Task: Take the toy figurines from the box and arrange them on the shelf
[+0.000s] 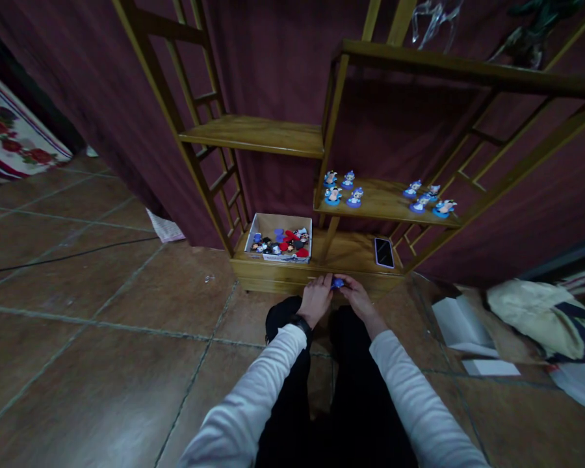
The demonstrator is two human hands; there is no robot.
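Observation:
My left hand (316, 296) and my right hand (359, 299) meet in front of the low wooden cabinet, fingers closed. Between their fingertips is a small blue-purple figurine piece (338, 283), mostly covered, so its exact shape is unclear. Ahead and to the left, an open cardboard box (279, 224) on the cabinet top holds loose figurine parts (287, 246) in red, black, white and purple. Several small blue and white figurines stand on the middle shelf (377, 201), a left group (355, 197) and a right group (420, 204).
A phone (384, 252) lies on the cabinet top at right. An upper left shelf (258, 133) and a wooden post (332, 130) rise above the box. White boxes (463, 325) and a cream bag (531, 312) lie on the tiled floor at right. A black cable (78, 257) runs at left.

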